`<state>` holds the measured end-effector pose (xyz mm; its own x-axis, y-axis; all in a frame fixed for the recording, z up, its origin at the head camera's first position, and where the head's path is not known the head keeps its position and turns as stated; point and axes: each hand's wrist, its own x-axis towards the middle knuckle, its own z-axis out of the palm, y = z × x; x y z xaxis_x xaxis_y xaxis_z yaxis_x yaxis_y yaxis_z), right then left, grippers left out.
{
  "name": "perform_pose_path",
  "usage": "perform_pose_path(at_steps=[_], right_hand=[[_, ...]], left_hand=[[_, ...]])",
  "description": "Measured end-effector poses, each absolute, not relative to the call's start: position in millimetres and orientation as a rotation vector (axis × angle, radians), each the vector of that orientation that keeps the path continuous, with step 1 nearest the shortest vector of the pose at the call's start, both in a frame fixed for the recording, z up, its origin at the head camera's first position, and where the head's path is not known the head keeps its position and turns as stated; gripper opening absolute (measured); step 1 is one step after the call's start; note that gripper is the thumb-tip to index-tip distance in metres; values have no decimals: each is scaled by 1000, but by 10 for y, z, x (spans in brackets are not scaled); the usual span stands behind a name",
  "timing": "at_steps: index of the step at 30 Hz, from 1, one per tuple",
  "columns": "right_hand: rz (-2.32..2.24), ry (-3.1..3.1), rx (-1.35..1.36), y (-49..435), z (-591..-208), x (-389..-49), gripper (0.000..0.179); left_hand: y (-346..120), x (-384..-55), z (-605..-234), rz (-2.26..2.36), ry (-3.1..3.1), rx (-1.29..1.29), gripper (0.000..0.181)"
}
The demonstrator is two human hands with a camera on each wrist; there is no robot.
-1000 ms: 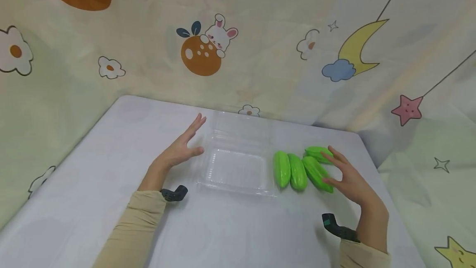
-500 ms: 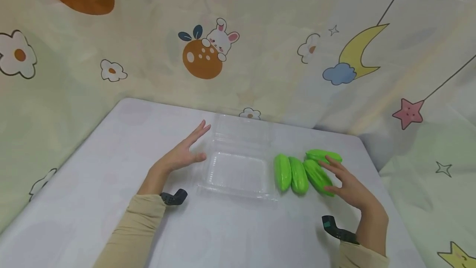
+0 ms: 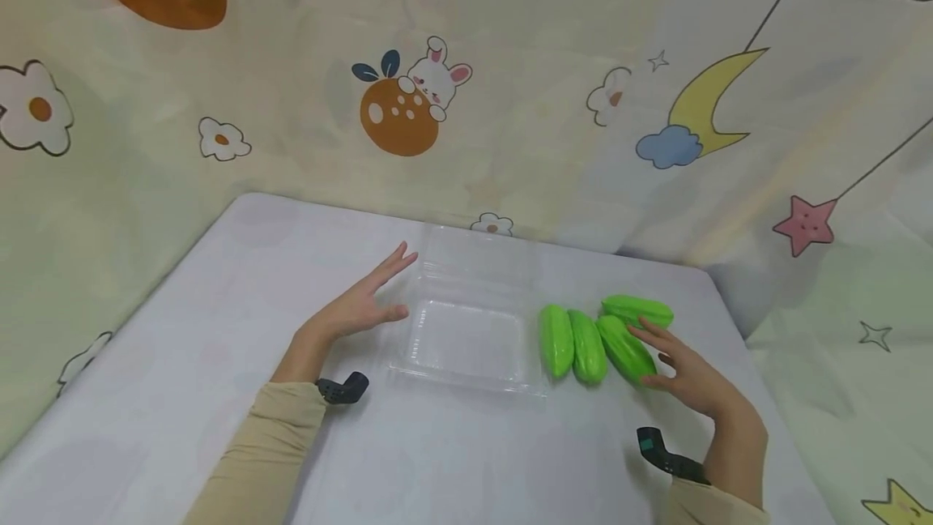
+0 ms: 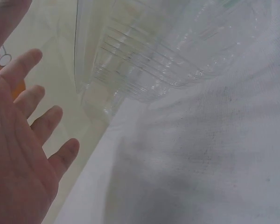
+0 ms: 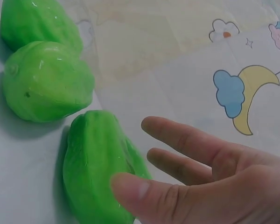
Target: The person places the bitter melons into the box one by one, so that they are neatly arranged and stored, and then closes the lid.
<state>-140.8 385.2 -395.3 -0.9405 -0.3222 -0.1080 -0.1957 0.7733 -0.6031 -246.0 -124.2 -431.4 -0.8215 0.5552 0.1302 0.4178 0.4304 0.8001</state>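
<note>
On a white table [image 3: 452, 460], an open clear container [image 3: 466, 339] adjoins green vegetables [image 3: 589, 347].

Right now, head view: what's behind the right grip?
Partly showing behind the right grip: the slanted green piece and, farther back, the crosswise green piece. The grip hides a bit of each. The patch of white tabletop it covers can't be seen.

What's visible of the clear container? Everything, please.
The clear container looks like thin, ridged plastic: shallow rectangular base, lid folded open at the far side. It appears empty, lying on the white table. A green vegetable-like piece sits by its right side, contact unclear; the left hand is beside it, not gripping.
</note>
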Motion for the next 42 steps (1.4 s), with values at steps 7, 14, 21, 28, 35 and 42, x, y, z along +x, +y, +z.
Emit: perform_pose_path(at_steps=[7,14,21,28,35,42], right_hand=[[-901,2771,-400,3864,-3977,-1404,76],[-898,2755,-369,3861,-4009,-1409,77],[-889,2735,-316,3850,-4039,-1412,74],[-892,2707,-306,3831,-4065,-1395,71],[-916,2697,-325,3853,-4039,-1418,75],[-957,2670,-275,3837,-3970,-1420,77]], left_hand=[[-1241,-2493,-4324,1352,2524,860,83],[-1236,-2505,-4377,1368,2502,929,85],[-1247,-2494,-4416,1354,2493,935,83],[-1268,-2481,-4432,1320,2489,953,81],[-1276,-2518,-4402,1280,2516,937,81],[-1289,-2533,-4380,1285,2494,909,82]])
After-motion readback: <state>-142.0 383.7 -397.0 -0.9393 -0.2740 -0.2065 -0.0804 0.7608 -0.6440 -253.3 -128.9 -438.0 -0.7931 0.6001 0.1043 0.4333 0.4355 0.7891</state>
